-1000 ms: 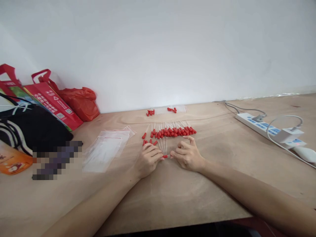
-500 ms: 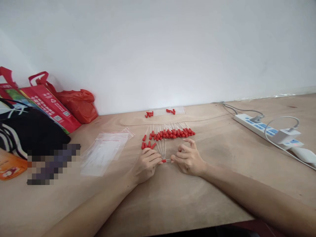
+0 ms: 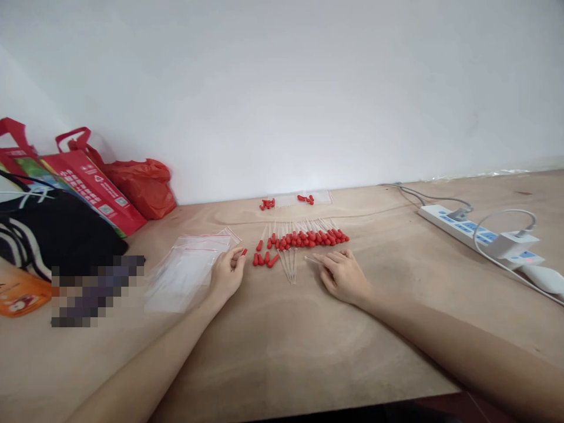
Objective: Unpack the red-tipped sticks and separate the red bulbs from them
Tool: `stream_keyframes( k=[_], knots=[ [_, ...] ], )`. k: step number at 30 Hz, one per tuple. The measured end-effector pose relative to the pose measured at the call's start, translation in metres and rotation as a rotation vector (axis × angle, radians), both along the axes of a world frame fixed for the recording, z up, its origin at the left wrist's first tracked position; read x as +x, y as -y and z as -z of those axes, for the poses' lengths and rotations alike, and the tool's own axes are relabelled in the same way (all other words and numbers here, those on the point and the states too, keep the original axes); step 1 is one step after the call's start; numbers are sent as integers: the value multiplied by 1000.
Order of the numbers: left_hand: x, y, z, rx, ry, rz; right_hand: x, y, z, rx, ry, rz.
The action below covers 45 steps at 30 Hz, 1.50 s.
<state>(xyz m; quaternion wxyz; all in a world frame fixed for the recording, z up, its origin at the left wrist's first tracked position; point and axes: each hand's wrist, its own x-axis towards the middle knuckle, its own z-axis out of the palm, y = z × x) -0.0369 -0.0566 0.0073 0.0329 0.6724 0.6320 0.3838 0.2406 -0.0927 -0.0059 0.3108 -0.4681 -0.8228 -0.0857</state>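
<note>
Between the fingertips of my left hand (image 3: 228, 275) is a small red rubber bulb (image 3: 244, 252). My right hand (image 3: 344, 276) pinches a thin clear dropper tube (image 3: 312, 259), its free end pointing left. Several loose red bulbs (image 3: 261, 259) lie just right of my left hand. Bare clear tubes (image 3: 289, 267) fan out on the table between my hands, their tips drawn together toward me. Beyond them stretches a row of droppers (image 3: 311, 237) with red bulbs on the near ends and clear stems pointing to the wall.
Clear zip bags (image 3: 183, 282) lie by my left forearm. More red bulbs (image 3: 267, 204) and a clear bag (image 3: 325, 197) are near the wall. A power strip (image 3: 453, 226) with cables stands right. Red bags (image 3: 143, 185) and a black striped bag (image 3: 66, 235) crowd the left.
My hands were close together, with the red bulb against the tube. They have moved apart: the left went left with the bulb, the right shifted slightly right and away with the tube.
</note>
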Motion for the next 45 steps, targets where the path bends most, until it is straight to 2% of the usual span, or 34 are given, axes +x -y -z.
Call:
stream_keyframes(
  k=[4, 10, 17, 22, 28, 33, 39, 45],
  knots=[
    [8, -4, -5, -127, 65, 0, -19, -4, -2, -64, -40, 107],
    [12, -3, -4, -188, 104, 126, -40, -7, -6, -110, -32, 197],
    [8, -3, -6, -203, 30, 118, -42, -6, -10, -123, 3, 67],
    [8, -2, -7, -211, 76, 143, -41, -7, -9, -142, -23, -19],
    [4, -5, -2, -156, 118, 58, -38, -9, -7, -164, -102, -51],
    [6, -6, -4, -148, 173, 13, -36, -9, -6, -206, -150, -49],
    [15, -29, -13, -333, 51, -52, -33, -9, -8, -220, -199, -48],
    [29, -54, -20, -391, -21, -140, -25, -9, -5, -191, -241, -27]
  ],
)
